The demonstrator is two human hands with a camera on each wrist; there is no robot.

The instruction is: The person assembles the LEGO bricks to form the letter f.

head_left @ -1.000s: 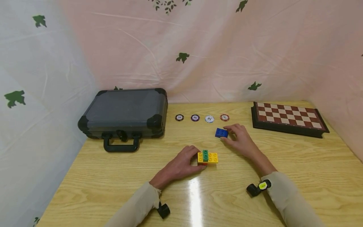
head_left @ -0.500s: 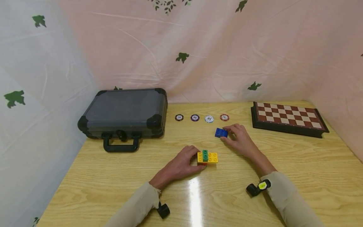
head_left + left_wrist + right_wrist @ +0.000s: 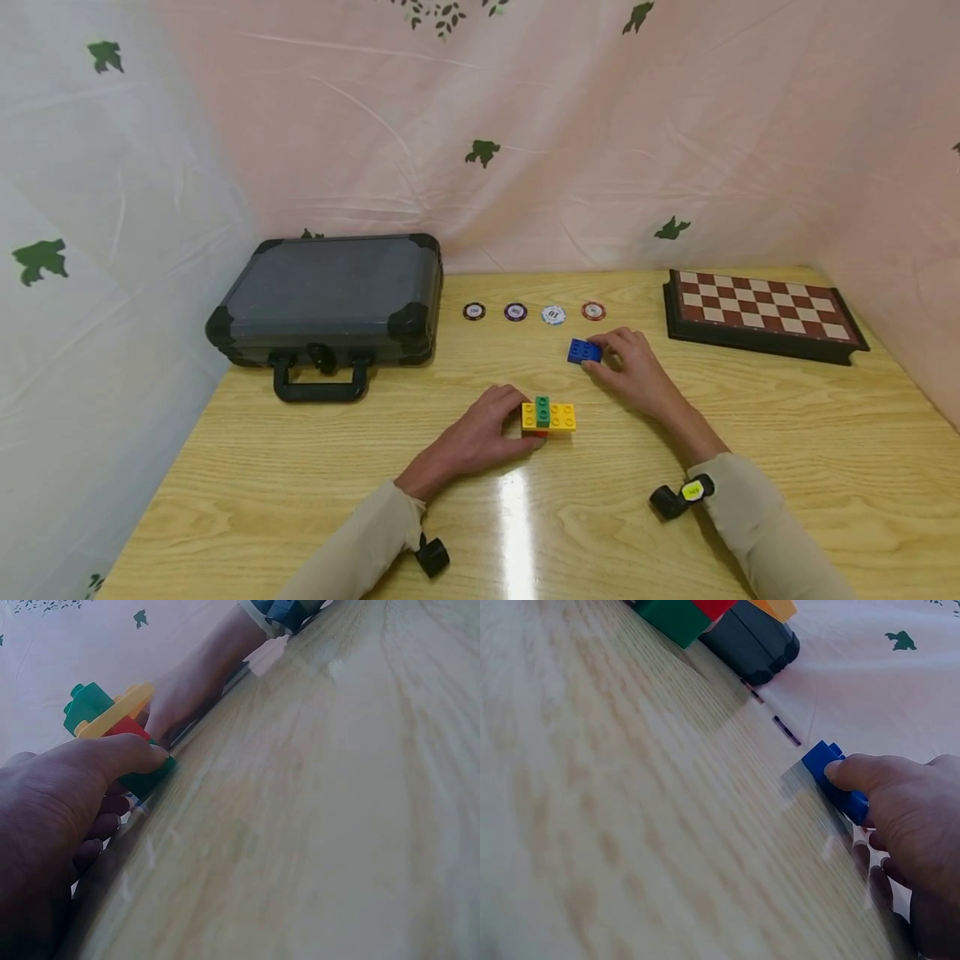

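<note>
My left hand [image 3: 483, 429] grips a small stack of toy building bricks [image 3: 562, 417] between thumb and fingers. Its top is a green brick [image 3: 543, 412] on a wider yellow one; in the left wrist view a red brick [image 3: 127, 726] and a green bottom brick [image 3: 146, 780] show beneath, down at the table. Further back and to the right, my right hand [image 3: 633, 371] pinches a blue brick [image 3: 583, 351] at its right end. That blue brick [image 3: 834, 780] stays low at the tabletop in the right wrist view, the thumb on its side.
Several poker chips [image 3: 516, 312] lie in a row behind the blue brick. A grey hard case [image 3: 337, 283] with a black handle sits at the back left. At the back right is a chessboard box [image 3: 765, 308]. Cloth [image 3: 570, 125] hangs behind the wooden table [image 3: 300, 483].
</note>
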